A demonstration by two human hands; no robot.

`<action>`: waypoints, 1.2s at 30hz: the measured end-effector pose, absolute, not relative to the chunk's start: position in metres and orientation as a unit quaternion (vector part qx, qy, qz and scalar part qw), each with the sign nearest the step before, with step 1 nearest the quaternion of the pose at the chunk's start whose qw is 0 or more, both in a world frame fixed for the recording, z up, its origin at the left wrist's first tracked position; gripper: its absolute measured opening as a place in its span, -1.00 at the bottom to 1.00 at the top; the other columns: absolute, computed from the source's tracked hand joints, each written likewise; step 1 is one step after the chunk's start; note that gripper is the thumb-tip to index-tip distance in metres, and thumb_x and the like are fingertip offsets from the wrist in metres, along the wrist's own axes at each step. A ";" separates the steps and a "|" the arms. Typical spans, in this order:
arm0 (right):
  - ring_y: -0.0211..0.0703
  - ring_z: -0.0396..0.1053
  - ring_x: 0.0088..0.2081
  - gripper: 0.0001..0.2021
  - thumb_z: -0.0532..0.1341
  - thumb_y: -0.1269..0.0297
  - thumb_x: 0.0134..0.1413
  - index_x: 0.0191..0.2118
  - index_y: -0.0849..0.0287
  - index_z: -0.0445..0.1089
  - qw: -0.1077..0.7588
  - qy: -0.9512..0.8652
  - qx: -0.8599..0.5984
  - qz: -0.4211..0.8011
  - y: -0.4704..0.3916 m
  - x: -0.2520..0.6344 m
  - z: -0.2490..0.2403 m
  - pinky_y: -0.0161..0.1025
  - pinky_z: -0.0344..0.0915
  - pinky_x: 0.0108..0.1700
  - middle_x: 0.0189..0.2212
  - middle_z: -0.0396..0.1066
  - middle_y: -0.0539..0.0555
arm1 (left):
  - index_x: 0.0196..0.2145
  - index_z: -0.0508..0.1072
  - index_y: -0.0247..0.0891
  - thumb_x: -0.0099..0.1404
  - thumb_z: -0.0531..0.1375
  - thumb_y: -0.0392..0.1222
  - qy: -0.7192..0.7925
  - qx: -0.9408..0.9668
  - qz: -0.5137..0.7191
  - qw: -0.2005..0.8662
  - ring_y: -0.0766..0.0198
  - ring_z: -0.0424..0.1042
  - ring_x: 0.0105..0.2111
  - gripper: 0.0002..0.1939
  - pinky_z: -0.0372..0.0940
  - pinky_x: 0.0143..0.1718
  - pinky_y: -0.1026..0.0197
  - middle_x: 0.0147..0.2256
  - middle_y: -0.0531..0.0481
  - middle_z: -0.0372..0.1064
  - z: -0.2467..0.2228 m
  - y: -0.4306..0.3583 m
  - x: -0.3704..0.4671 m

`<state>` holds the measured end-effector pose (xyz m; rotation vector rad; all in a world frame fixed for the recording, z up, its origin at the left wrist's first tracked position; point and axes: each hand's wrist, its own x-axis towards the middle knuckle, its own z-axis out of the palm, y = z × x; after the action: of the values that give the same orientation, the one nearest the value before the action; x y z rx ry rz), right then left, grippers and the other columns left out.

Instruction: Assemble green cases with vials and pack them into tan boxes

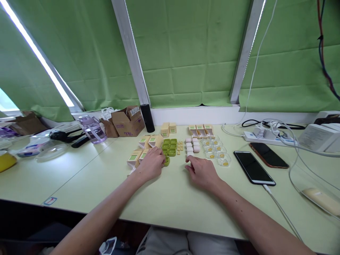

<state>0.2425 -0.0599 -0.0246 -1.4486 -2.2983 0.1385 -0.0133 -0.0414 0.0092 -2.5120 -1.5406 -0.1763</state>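
My left hand (152, 164) is closed at the edge of the nearest small green square tray (167, 162), its fingertips against it. More green trays (172, 152) stand in two columns just beyond. My right hand (204, 171) rests loosely bent on the table, index fingertip and thumb apart with nothing visible between them. Just past that fingertip lie pale pink, rounded pieces (196, 146) in two columns. Between trays and pink pieces sit several tiny yellow pieces (179, 148). Clear domed cups with yellow centres (220, 155) are to the right. Cream boxes with green windows (134, 157) stand beside my left hand.
More cream boxes (165, 129) and a three-part box row (201, 131) stand behind. At right are two phones (255, 168), a power strip (269, 137), cables and a mouse (321, 200). A cardboard box (128, 122), black cylinder (147, 118) and purple bottle (93, 129) stand left.
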 end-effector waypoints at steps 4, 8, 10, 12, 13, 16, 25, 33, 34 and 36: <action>-0.11 0.52 -0.27 -0.86 0.18 0.31 0.34 -0.03 0.06 0.38 0.224 -0.822 -0.521 0.046 -0.059 0.243 -0.025 -0.23 -0.05 -0.36 -0.17 0.62 0.04 | -0.34 0.56 -0.19 0.29 0.16 -0.38 -0.511 -0.850 -0.069 0.104 -0.06 0.40 -0.10 -0.81 0.29 -0.08 -0.06 -0.23 -0.17 0.47 0.014 -0.045 0.001; -0.12 0.53 -0.25 -0.80 0.19 0.33 0.32 0.02 0.07 0.37 0.235 -0.820 -0.519 0.052 -0.058 0.245 -0.026 -0.23 -0.01 -0.36 -0.13 0.61 0.05 | -0.31 0.55 -0.21 0.29 0.16 -0.40 -0.493 -0.859 -0.087 0.106 -0.05 0.39 -0.11 -0.81 0.27 -0.10 -0.05 -0.23 -0.17 0.46 0.023 -0.045 0.021; -0.12 0.53 -0.26 -0.79 0.19 0.33 0.32 0.03 0.07 0.37 0.241 -0.818 -0.520 0.050 -0.057 0.246 -0.025 -0.23 0.01 -0.36 -0.13 0.60 0.06 | -0.31 0.55 -0.21 0.30 0.17 -0.40 -0.487 -0.862 -0.092 0.111 -0.04 0.39 -0.11 -0.83 0.27 -0.09 -0.05 -0.24 -0.17 0.46 0.027 -0.043 0.031; -0.12 0.52 -0.26 -0.80 0.19 0.34 0.31 0.02 0.07 0.37 0.247 -0.814 -0.523 0.046 -0.056 0.246 -0.025 -0.24 0.01 -0.36 -0.14 0.60 0.05 | -0.30 0.55 -0.20 0.29 0.18 -0.39 -0.484 -0.863 -0.092 0.109 -0.05 0.38 -0.09 -0.83 0.27 -0.07 -0.06 -0.23 -0.17 0.46 0.028 -0.040 0.042; -0.13 0.52 -0.26 -0.80 0.19 0.35 0.31 0.01 0.07 0.37 0.249 -0.812 -0.525 0.044 -0.056 0.247 -0.025 -0.24 0.01 -0.36 -0.14 0.59 0.05 | -0.30 0.55 -0.21 0.28 0.18 -0.39 -0.483 -0.864 -0.092 0.107 -0.05 0.38 -0.08 -0.83 0.28 -0.07 -0.06 -0.22 -0.18 0.47 0.028 -0.039 0.047; -0.13 0.51 -0.27 -0.81 0.20 0.37 0.28 -0.02 0.07 0.37 0.250 -0.807 -0.533 0.040 -0.056 0.248 -0.023 -0.24 0.00 -0.37 -0.16 0.59 0.04 | -0.32 0.55 -0.21 0.25 0.18 -0.42 -0.474 -0.871 -0.083 0.100 -0.05 0.39 -0.08 -0.82 0.28 -0.10 -0.06 -0.20 -0.20 0.47 0.023 -0.038 0.058; -0.03 0.45 -0.01 -0.73 0.31 0.35 0.18 -0.01 0.06 0.36 0.293 -0.807 -0.512 0.018 -0.058 0.251 -0.020 -0.22 0.18 -0.34 -0.02 0.51 0.10 | -0.35 0.50 -0.23 0.31 0.16 -0.37 -0.444 -0.880 -0.140 0.094 0.00 0.35 -0.13 -0.86 0.26 -0.15 -0.04 -0.24 -0.19 0.44 -0.003 -0.052 0.062; 0.00 0.50 -0.06 -0.65 0.27 0.42 0.17 0.06 0.07 0.31 0.370 -0.804 -0.459 0.078 -0.049 0.254 -0.034 -0.14 0.40 -0.19 -0.05 0.52 0.13 | -0.29 0.47 -0.23 0.38 0.13 -0.38 -0.353 -0.883 -0.281 0.127 0.06 0.33 -0.18 -0.85 0.24 -0.18 0.02 -0.26 -0.13 0.44 -0.010 -0.050 0.054; 0.00 0.50 -0.08 -0.63 0.26 0.43 0.16 0.07 0.06 0.30 0.394 -0.797 -0.448 0.096 -0.047 0.254 -0.035 -0.12 0.43 -0.18 -0.05 0.51 0.14 | -0.25 0.47 -0.23 0.38 0.14 -0.38 -0.338 -0.879 -0.313 0.126 0.06 0.33 -0.17 -0.87 0.26 -0.16 0.01 -0.25 -0.13 0.44 -0.010 -0.049 0.053; -0.01 0.50 -0.09 -0.61 0.24 0.45 0.15 0.08 0.05 0.29 0.443 -0.778 -0.425 0.134 -0.044 0.255 -0.036 -0.10 0.48 -0.18 -0.04 0.49 0.14 | -0.14 0.47 -0.24 0.37 0.17 -0.39 -0.311 -0.864 -0.379 0.116 0.05 0.34 -0.14 -0.85 0.30 -0.10 -0.01 -0.19 -0.15 0.45 -0.011 -0.046 0.050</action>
<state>0.2552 -0.0443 -0.0361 -1.0534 -1.9313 0.3314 0.0498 -0.0456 -0.0106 -2.5305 -0.9099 -1.1111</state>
